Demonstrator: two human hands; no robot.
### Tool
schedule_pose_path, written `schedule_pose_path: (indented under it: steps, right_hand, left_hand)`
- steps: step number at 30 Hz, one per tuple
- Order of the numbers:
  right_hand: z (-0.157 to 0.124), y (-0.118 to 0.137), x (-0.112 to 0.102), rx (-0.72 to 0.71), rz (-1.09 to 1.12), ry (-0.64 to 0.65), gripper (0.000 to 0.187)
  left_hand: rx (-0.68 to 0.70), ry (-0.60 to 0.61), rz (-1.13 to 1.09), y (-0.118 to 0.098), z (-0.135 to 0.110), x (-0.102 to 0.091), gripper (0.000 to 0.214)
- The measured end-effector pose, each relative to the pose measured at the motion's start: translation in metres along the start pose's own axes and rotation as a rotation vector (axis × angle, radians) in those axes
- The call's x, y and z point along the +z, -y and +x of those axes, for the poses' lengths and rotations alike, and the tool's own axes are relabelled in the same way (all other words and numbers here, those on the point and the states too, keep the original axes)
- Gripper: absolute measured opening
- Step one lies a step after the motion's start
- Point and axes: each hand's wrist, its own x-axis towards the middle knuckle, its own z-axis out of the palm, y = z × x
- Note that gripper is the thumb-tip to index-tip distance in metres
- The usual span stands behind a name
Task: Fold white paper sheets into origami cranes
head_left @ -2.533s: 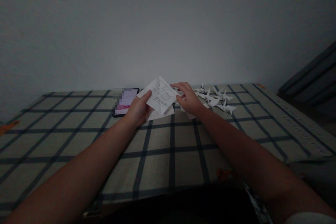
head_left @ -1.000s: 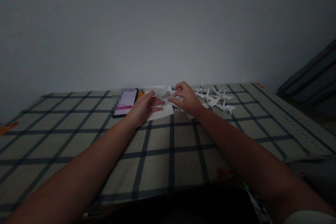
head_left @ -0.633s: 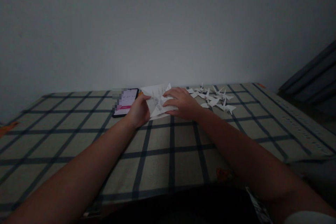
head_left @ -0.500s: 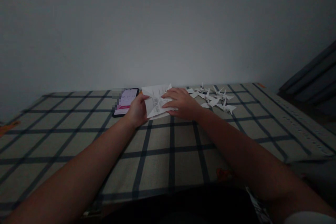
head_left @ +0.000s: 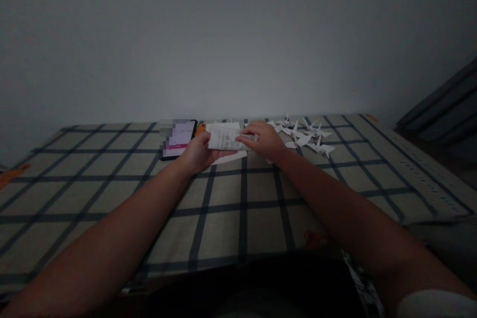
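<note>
A printed white sheet of paper [head_left: 224, 138] is between my hands above the table, its visible face a low, wide strip. My left hand [head_left: 199, 153] is closed on its left end, thumb on top and fingers underneath. At the right end, my right hand [head_left: 263, 140] pinches the sheet between thumb and fingers. Another piece of white paper [head_left: 231, 158] shows below the left fingers; whether it is joined to the held sheet I cannot tell. Several folded paper cranes [head_left: 296, 135] lie just beyond my right hand.
A phone [head_left: 179, 141] with a lit screen, partly pixelated, lies left of my left hand. The checked tablecloth [head_left: 223, 208] covers the table, which meets a plain wall [head_left: 231, 44] at the back. Dark folded cloth [head_left: 443, 94] hangs at the right.
The paper's visible face has become lower and flatter, its near part no longer raised. My right hand's spread fingers have drawn together into a pinch at the right end.
</note>
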Motion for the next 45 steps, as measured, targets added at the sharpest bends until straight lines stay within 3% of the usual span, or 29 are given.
schedule_pose_path:
  steps: [3, 10, 18, 20, 25, 31, 40, 45]
  right_hand:
    - [0.002, 0.004, -0.004, -0.03, -0.017, -0.095, 0.016]
    - [0.002, 0.005, -0.001, 0.126, 0.161, -0.004, 0.014]
    - [0.002, 0.006, 0.0, 0.201, 0.301, -0.076, 0.024]
    - [0.002, 0.006, 0.0, 0.222, 0.303, -0.074, 0.031]
    - [0.003, 0.007, 0.0, 0.237, 0.259, -0.025, 0.018]
    - [0.003, 0.007, -0.001, 0.24, 0.246, 0.003, 0.018]
    - [0.002, 0.007, 0.0, 0.242, 0.226, 0.011, 0.018]
    - [0.001, 0.006, 0.001, 0.221, 0.224, 0.002, 0.017]
  left_hand:
    - [-0.019, 0.026, 0.008, 0.001, -0.001, 0.0, 0.045]
    - [0.0, 0.051, 0.017, 0.0, -0.002, 0.002, 0.045]
    - [0.137, -0.102, 0.271, 0.009, -0.002, 0.004, 0.029]
    - [0.147, -0.116, 0.277, 0.009, -0.003, 0.004, 0.026]
    - [0.141, -0.099, 0.288, 0.009, -0.002, 0.001, 0.028]
    - [0.146, -0.138, 0.324, 0.01, 0.0, -0.001, 0.032]
    - [0.142, -0.103, 0.389, 0.01, 0.004, -0.007, 0.038]
    - [0.144, -0.047, 0.572, 0.008, 0.0, -0.008, 0.039]
